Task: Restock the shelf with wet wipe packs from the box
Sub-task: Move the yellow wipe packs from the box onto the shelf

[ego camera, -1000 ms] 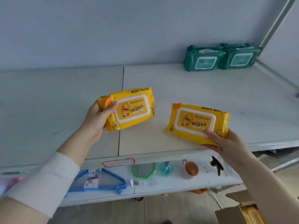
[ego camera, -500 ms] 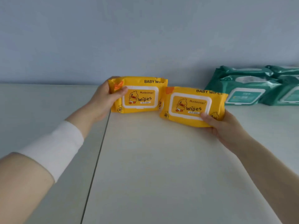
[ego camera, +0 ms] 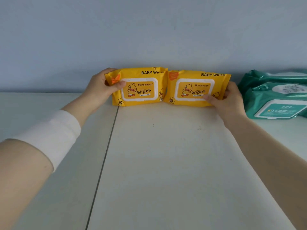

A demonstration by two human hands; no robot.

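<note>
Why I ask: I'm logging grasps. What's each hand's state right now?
Left hand: closed, holding the left yellow wipes pack by its left end.
Right hand: closed, holding the right yellow wipes pack by its right end.

One head-worn view looks forward and slightly down along the shelf from behind the fingers. The wall stands just beyond them, and shelf surface fills the frame nearer than them.

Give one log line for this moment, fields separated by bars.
left hand: grips left yellow pack | right hand: grips right yellow pack | packs: upright, side by side, shelf back | green packs: right
</note>
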